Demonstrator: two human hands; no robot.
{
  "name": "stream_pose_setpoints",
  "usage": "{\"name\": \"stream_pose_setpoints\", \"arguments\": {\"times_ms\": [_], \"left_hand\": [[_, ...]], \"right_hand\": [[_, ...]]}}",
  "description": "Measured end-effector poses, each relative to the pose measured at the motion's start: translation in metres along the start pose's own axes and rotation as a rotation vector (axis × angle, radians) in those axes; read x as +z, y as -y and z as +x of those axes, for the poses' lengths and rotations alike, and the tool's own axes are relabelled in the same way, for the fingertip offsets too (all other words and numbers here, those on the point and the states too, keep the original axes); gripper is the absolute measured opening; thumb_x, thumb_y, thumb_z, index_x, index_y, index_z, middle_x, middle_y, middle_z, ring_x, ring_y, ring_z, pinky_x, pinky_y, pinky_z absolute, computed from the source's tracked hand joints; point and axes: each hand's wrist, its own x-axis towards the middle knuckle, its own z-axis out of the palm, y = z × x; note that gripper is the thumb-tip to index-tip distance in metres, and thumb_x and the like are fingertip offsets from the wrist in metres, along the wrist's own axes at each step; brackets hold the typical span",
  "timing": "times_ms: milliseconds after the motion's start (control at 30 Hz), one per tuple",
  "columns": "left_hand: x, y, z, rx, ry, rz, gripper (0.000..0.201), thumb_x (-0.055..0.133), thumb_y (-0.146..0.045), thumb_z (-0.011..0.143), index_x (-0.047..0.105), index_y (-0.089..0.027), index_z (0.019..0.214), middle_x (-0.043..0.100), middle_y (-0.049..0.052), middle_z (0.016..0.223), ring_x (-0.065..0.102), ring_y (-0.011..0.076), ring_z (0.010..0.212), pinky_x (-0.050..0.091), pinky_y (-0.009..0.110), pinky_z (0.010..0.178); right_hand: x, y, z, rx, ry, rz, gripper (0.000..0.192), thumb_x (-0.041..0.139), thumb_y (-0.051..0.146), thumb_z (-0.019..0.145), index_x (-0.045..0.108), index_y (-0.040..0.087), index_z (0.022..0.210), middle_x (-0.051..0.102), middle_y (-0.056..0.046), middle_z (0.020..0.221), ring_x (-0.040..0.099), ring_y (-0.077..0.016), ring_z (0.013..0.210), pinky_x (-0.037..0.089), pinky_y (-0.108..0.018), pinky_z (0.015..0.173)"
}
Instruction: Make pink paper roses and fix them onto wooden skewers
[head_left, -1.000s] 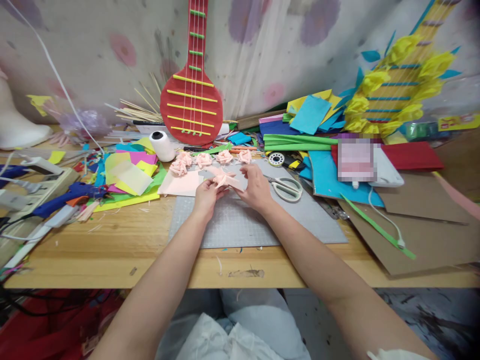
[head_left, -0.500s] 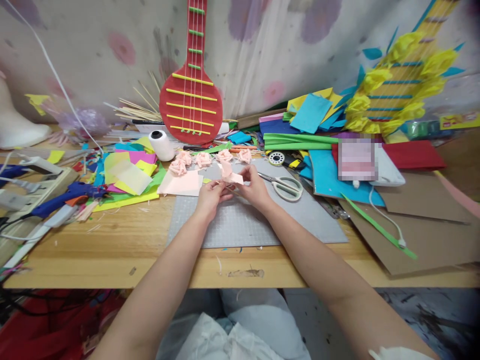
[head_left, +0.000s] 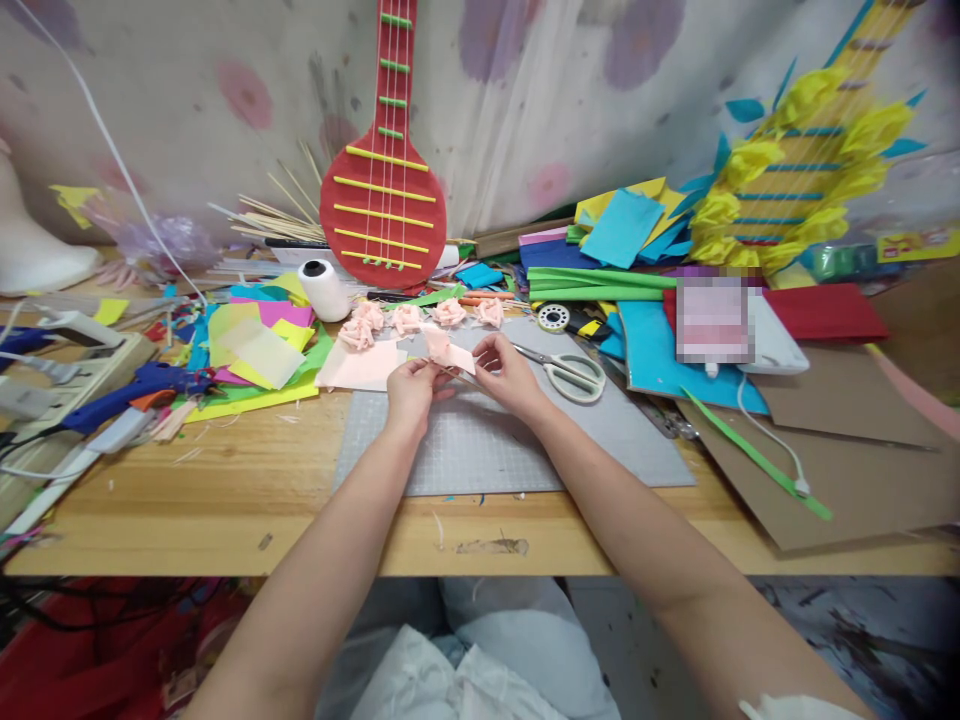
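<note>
Above the cutting mat, my left hand (head_left: pixel 412 392) is closed in a pinch at the base of a partly formed pink paper flower (head_left: pixel 447 350). A thin stick shows below its petals, running between my hands. My right hand (head_left: pixel 511 380) is closed at the flower's right side, its thumb and fingertips on the edge of the pink strip. Behind lie several finished pink paper roses (head_left: pixel 406 319) in a row. Left of my hands is a stack of pink paper sheets (head_left: pixel 358 366). Scissors (head_left: pixel 574 377) rest just right of my right hand.
Under my hands lies a grey cutting mat (head_left: pixel 510 450). A white thread spool (head_left: pixel 323 290), coloured paper (head_left: pixel 259 345) and a blue glue gun (head_left: pixel 142 390) are at left. A red paper instrument (head_left: pixel 382 215) stands behind. Cardboard (head_left: pixel 840 450) lies at right.
The pink paper flower has shifted slightly left and turned, along with my left hand. My right hand's fingers have moved a little toward the strip's outer end.
</note>
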Motion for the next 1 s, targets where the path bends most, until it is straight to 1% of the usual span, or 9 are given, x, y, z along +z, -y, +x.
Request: {"name": "stream_pose_setpoints", "arguments": {"times_ms": [167,300,433,567,633,667,767,867,1000], "left_hand": [[-0.0002,-0.0042,-0.0033,0.071,-0.065,0.043,0.013,0.059,-0.02,0.066,0.049,-0.015,0.06,0.062,0.001,0.058,0.062,0.0151,0.062,0.043,0.021,0.051],[-0.001,-0.0057,-0.0039,0.143,-0.15,0.073,0.012,0.058,-0.019,0.066,0.05,-0.015,0.058,0.057,-0.001,0.055,0.058,0.0115,0.056,0.038,0.019,0.05],[-0.004,-0.0039,0.0002,0.175,-0.206,0.114,0.011,0.058,-0.02,0.066,0.051,-0.016,0.057,0.05,-0.004,0.051,0.046,0.0074,0.048,0.034,0.019,0.051],[-0.0058,-0.0026,0.0025,0.211,-0.227,0.127,0.013,0.058,-0.021,0.065,0.05,-0.016,0.056,0.046,-0.005,0.051,0.039,0.0063,0.047,0.031,0.019,0.05],[-0.0057,-0.0032,0.0018,0.206,-0.223,0.118,0.013,0.058,-0.021,0.065,0.049,-0.017,0.057,0.046,-0.005,0.052,0.038,0.0062,0.047,0.029,0.019,0.048],[-0.0054,-0.0035,0.0012,0.195,-0.216,0.116,0.013,0.058,-0.021,0.065,0.049,-0.017,0.057,0.046,-0.005,0.052,0.038,0.0063,0.046,0.027,0.019,0.047],[-0.0046,-0.0043,0.0,0.154,-0.17,0.118,0.014,0.058,-0.022,0.066,0.048,-0.017,0.058,0.047,-0.005,0.051,0.038,0.0064,0.044,0.023,0.019,0.042],[-0.0035,-0.0043,0.0004,0.135,-0.147,0.141,0.015,0.06,-0.023,0.065,0.048,-0.017,0.056,0.046,-0.005,0.047,0.037,0.0062,0.042,0.021,0.019,0.041],[-0.0015,-0.0051,0.0016,0.153,-0.169,0.136,0.015,0.06,-0.022,0.065,0.05,-0.015,0.056,0.054,-0.003,0.053,0.038,0.0049,0.044,0.026,0.018,0.043]], "right_hand": [[0.0,0.0005,-0.0018,0.011,0.1,0.008,0.024,0.054,0.039,0.07,0.044,0.02,0.082,0.054,0.001,0.083,0.052,-0.0089,0.065,0.043,-0.023,0.058],[0.0006,0.0008,-0.0034,0.042,0.148,0.008,0.033,0.057,0.044,0.068,0.042,0.02,0.084,0.056,0.003,0.074,0.051,-0.0081,0.057,0.041,-0.022,0.054],[0.0009,0.0038,-0.0063,0.124,0.265,0.1,0.034,0.059,0.044,0.067,0.039,0.021,0.083,0.055,0.006,0.063,0.052,-0.0083,0.05,0.04,-0.021,0.048],[0.0037,0.0054,-0.0078,0.22,0.398,0.194,0.032,0.059,0.043,0.068,0.039,0.02,0.078,0.054,0.006,0.055,0.05,-0.0075,0.042,0.039,-0.019,0.041],[0.0064,0.0051,-0.0068,0.264,0.407,0.241,0.032,0.059,0.044,0.068,0.041,0.02,0.079,0.055,0.005,0.056,0.05,-0.0073,0.042,0.038,-0.018,0.039],[0.0077,0.0051,-0.006,0.286,0.383,0.279,0.033,0.06,0.043,0.068,0.041,0.02,0.082,0.056,0.004,0.06,0.051,-0.0079,0.045,0.039,-0.018,0.039],[0.0097,0.0061,-0.0032,0.315,0.28,0.448,0.044,0.064,0.037,0.064,0.039,0.021,0.097,0.06,0.0,0.077,0.058,-0.0109,0.062,0.047,-0.022,0.048],[0.0069,0.007,-0.0015,0.279,0.282,0.562,0.054,0.065,0.031,0.062,0.037,0.02,0.107,0.061,0.0,0.082,0.06,-0.0126,0.073,0.049,-0.027,0.065],[-0.0002,0.0054,-0.0009,0.191,0.282,0.579,0.057,0.06,0.028,0.065,0.035,0.021,0.115,0.062,-0.003,0.092,0.06,-0.0156,0.084,0.048,-0.033,0.075]]}}
